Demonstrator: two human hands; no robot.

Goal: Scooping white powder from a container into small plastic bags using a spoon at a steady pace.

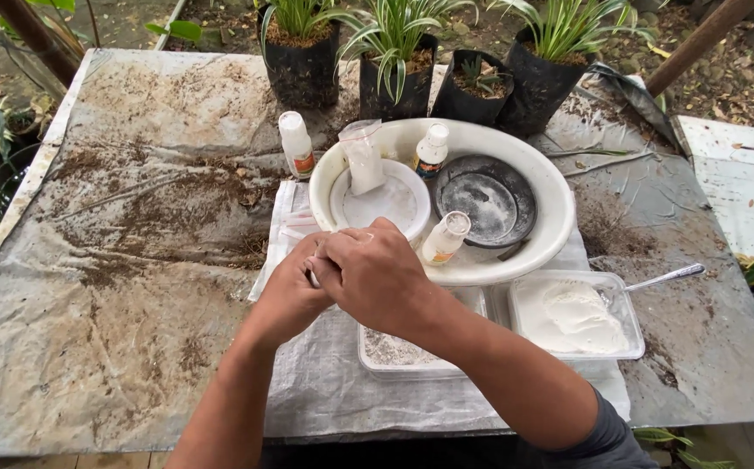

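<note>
**Hands clasped over a small white item at the near middle of the table; mixing materials laid out behind**

Near edge: both forearms come in from the table's near side. The right hand (377,274) lies over the left hand (294,291), both closed together around a small white object (313,280), of which only a sliver shows between the fingers. What it is cannot be told.

Directly under the hands: a clear plastic tray (394,352) holding a thin layer of whitish powder, resting on a white woven sheet (325,382). Just to its right, a second clear tray (572,314) is heaped with white powder, with a metal spoon (663,278) resting in it.

Middle: a large white basin (550,208) holds a small white bowl (377,204) dusted with powder, a plastic bag (362,156) of powder standing in that bowl, a dark round dish (485,200), and two small white bottles (433,149), one upright, one tilted at the basin's near rim. A third bottle (295,143) stands outside the basin, to its left.

Far edge: four black pots (303,74) of striped-leaved plants.

Progress, as judged: powders are dispensed and containers opened; the soil-strewn table suggests potting work done. The plants appear untreated.
</note>
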